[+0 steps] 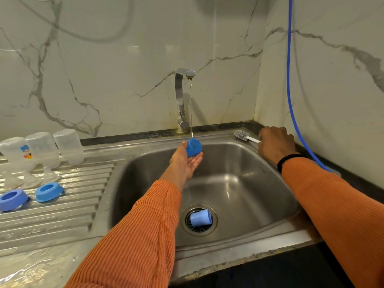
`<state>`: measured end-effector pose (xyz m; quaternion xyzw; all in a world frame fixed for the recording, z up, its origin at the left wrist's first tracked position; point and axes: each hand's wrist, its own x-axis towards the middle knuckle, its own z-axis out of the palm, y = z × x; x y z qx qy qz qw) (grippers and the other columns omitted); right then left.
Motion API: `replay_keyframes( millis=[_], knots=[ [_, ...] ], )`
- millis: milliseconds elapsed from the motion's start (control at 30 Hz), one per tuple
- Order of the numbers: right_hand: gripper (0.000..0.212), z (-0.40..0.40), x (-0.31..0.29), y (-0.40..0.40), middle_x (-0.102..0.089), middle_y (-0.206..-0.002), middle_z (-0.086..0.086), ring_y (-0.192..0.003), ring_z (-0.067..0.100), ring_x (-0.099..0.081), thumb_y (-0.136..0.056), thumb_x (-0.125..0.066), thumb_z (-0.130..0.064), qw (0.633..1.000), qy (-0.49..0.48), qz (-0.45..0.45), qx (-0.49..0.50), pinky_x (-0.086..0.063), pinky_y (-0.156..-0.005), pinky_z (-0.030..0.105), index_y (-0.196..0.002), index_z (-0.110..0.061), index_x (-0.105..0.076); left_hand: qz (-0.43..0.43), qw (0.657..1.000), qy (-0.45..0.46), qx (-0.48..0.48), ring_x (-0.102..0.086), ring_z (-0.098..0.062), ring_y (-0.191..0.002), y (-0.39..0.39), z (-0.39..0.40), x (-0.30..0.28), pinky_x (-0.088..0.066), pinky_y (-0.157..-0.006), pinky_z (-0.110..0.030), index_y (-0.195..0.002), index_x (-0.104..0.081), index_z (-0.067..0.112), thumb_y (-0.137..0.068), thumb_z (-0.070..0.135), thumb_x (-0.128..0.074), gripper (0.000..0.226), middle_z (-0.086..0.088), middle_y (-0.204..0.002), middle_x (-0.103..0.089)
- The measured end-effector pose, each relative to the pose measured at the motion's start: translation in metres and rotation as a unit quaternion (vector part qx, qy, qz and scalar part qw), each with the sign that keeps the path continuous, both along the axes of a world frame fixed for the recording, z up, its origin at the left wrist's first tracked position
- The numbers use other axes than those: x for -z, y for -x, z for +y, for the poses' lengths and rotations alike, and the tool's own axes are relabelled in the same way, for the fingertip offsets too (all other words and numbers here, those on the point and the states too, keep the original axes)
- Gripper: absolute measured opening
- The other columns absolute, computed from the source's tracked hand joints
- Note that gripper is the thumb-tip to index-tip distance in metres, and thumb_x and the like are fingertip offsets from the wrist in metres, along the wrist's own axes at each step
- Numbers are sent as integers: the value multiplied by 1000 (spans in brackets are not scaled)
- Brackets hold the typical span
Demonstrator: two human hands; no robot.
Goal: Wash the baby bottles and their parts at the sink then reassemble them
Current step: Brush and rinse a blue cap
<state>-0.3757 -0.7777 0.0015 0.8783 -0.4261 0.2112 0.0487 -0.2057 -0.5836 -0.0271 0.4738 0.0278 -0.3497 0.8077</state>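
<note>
Blue is the cap [193, 147] you hold in your left hand [185, 161], palm up and fingers loosely spread, the cap resting against your fingertips with its hollow side facing the tap. A thin stream of water [191, 107] falls from the tap [181, 98] straight onto the cap, just above your palm. Below your left hand, deep in the steel sink [259, 183], a second, paler blue cap [200, 218] lies on its side over the drain. Your right hand [275, 143] rests on the sink's back rim, fingers curled around the white handle of a bottle brush [246, 137]; its grey bristle head points away from that hand toward the tap. Well to the left of your left hand, on the ribbed drainboard [68, 204], three clear bottles [44, 149] stand upside down, with two blue rings [48, 191] lying flat in front of them, nearer to you.
</note>
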Motion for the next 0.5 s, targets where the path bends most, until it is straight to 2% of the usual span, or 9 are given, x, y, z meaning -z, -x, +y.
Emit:
replay_keyframes(
  millis=[167,300,500],
  knots=[
    [19,3,2,-2,-67,-104,17,-102,39,-59,-91,-65,-16,1000,-7,-8,-9,-49,-86,47,-110,-10,-67,-11,1000,-19,3,-77,-29,-90,0,-1,0,-63,-87,-42,-138,-56,9,-96,35,-70,51,-22,-102,-72],
    [15,5,3,-7,-66,-98,13,-98,35,-58,-91,-68,-18,1000,6,-8,-17,-49,-85,48,-105,-11,-66,-10,1000,-12,7,-76,-31,-91,0,-1,1,-63,-88,-43,-139,-55,7,-96,34,-71,52,-24,-106,-71],
    [22,2,7,-6,-67,-108,14,-106,37,-57,-92,-66,-19,1000,2,-4,-16,-47,-89,50,-114,-13,-66,-4,1000,0,20,-77,-31,-91,2,1,0,-63,-84,-42,-139,-55,6,-96,34,-70,53,-25,-108,-70]
  ],
)
